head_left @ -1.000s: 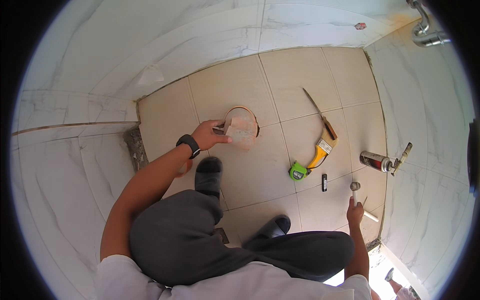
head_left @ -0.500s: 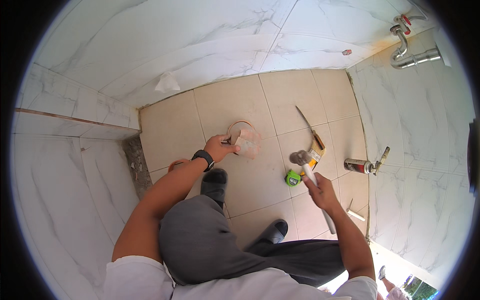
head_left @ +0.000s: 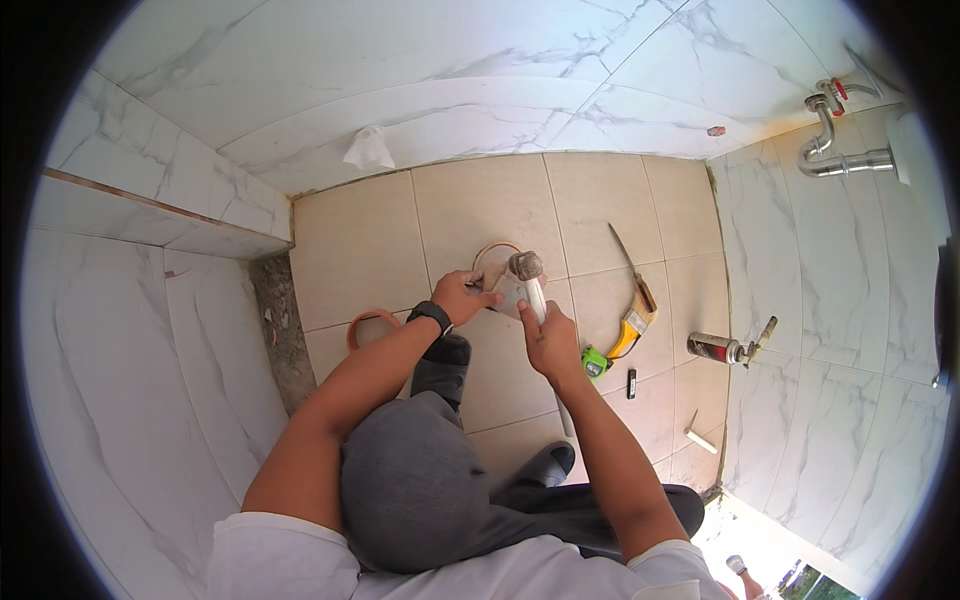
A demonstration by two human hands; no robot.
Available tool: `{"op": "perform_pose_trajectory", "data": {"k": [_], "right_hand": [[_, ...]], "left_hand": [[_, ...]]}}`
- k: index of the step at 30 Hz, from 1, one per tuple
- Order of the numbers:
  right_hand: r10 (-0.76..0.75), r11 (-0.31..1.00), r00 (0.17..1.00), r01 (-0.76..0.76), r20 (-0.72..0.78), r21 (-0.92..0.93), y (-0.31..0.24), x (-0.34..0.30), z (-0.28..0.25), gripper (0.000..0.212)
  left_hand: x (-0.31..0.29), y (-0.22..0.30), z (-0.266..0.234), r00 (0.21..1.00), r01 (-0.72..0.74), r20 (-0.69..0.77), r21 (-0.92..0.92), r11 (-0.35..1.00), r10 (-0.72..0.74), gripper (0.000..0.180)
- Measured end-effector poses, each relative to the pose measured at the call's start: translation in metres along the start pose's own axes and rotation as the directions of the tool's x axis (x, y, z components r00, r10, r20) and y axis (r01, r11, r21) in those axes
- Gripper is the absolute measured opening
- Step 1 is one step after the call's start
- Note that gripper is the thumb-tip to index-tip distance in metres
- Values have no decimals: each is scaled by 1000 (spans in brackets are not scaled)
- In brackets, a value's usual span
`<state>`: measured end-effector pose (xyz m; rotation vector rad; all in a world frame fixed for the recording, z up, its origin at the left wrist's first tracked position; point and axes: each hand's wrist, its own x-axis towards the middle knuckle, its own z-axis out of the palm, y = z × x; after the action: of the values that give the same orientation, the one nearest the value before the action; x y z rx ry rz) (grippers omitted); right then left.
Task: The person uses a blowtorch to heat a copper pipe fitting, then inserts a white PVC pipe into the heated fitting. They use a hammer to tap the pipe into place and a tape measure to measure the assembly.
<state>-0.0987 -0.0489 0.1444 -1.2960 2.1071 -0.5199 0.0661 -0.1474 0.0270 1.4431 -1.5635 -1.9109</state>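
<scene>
My left hand pinches the edge of a flat, pale, dusty piece, whose exact kind I cannot make out. It lies at or just over a thin orange ring in the floor, partly covering it. In my right hand is a hammer, gripped by its white handle, which sticks out below the fist. Its dusty metal head is above the pale piece, beside my left fingers; whether it touches the piece cannot be told. A second orange ring, like a pipe end, stands left of my left wrist.
Right of the hammer lie a green tape measure, a yellow-handled tool by a narrow blade, and a small black object. Farther right are a gas torch and a white-handled tool. Marble-patterned walls enclose the floor.
My right hand has brought the hammer leftward, from beside the tape measure to over the pale piece. The small black object now shows. My left hand keeps its hold; the whole view has shifted slightly.
</scene>
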Motion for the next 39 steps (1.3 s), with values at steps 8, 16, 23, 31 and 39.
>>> {"op": "perform_pose_trajectory", "data": {"k": [8,16,23,31,39], "right_hand": [[12,992,998,-4,-60,126,5,-3,2,60],[88,993,996,-86,-17,85,19,6,-23,59],[142,989,987,-139,-69,52,36,-12,-10,62],[180,970,976,-156,-123,187,44,-19,-6,59],[157,978,986,-147,-57,146,37,-26,-2,58]], "left_hand": [[-6,3,-2,1000,-8,11,34,999,7,66],[2,-2,-4,1000,-14,28,16,1000,13,69],[2,-3,-2,999,-55,5,91,994,54,69],[5,-7,-3,998,-62,15,67,996,61,57],[7,-8,-3,998,-60,-1,154,986,61,62]]}}
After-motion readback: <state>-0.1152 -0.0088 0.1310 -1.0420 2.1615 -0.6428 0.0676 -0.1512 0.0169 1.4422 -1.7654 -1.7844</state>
